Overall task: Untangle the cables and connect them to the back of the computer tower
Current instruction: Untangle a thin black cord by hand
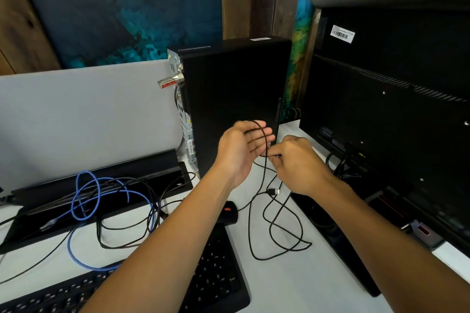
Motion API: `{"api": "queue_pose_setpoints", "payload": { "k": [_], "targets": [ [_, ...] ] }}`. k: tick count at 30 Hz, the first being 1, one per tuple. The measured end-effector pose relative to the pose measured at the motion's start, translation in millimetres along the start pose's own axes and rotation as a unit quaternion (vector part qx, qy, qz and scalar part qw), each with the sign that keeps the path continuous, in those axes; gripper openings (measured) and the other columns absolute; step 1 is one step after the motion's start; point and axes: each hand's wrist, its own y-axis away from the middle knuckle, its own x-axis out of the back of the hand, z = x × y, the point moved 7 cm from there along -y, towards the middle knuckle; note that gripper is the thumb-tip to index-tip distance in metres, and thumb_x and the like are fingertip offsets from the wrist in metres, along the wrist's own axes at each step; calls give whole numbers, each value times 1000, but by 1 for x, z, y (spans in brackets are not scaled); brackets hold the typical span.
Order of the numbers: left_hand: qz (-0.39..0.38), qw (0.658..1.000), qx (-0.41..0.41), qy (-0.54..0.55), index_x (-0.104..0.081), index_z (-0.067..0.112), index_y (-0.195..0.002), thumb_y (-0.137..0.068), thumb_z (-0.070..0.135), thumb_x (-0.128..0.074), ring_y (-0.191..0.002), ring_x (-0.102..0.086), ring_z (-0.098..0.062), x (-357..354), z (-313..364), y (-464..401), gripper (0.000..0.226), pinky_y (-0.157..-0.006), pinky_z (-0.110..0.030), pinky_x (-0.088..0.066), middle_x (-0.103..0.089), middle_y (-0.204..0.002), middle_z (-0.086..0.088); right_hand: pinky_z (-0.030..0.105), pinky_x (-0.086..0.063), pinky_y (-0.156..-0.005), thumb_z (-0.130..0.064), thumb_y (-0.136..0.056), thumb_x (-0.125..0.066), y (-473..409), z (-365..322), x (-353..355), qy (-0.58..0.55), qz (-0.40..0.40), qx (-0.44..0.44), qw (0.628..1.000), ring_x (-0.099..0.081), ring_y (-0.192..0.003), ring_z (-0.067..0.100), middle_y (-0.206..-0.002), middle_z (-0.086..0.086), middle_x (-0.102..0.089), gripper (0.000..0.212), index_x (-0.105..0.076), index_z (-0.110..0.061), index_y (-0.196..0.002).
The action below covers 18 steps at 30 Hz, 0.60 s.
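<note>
From the head view, the left hand (243,146) is held flat, fingers straight and together, a loop of thin black cable (276,221) draped over them, while the right hand (296,162) pinches that cable just beside it. Its USB plug (274,191) dangles free, unplugged. The blue cable (84,201) lies knotted with others at left. Computer tower (234,99) stands behind: early days, I'd say.

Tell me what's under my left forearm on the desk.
A black keyboard and a black mouse with a red wheel lie under the forearm; it covers the keyboard's middle keys and the mouse's left side.
</note>
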Motion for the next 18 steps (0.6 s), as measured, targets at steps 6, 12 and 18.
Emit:
{"api": "queue_pose_setpoints", "payload": {
  "k": [6, 12, 18],
  "targets": [
    [-9, 984, -54, -167, -57, 10, -103, -107, 19, -41, -93, -72, -27, -10, 4, 5, 18, -95, -46, -56, -77, -96, -14, 18, -43, -73, -7, -94, -66, 15, -15, 7, -22, 21, 60, 998, -62, -86, 14, -92, -9, -56, 12, -74, -15, -92],
    [-93, 877, -144, -448, -55, 13, -92, -108, 23, -38, -64, -61, -17, -18, -3, 11, 25, -64, -39, -52, -62, -72, 1, 12, -49, -61, 6, -82, -77, 20, -5, 38, -228, 49, 23, 972, -63, -61, 5, -80, -6, -67, 28, -64, -18, -90],
    [-208, 933, 46, -291, -68, 4, -100, -110, 18, -36, -62, -33, -13, -3, -20, 23, 36, -67, -30, -40, -34, -66, 3, 24, -54, -58, -13, -85, -83, 11, 14, 54, -192, 22, -27, 981, -66, -54, 12, -70, -5, -67, 17, -71, -25, -84]
  ]
}}
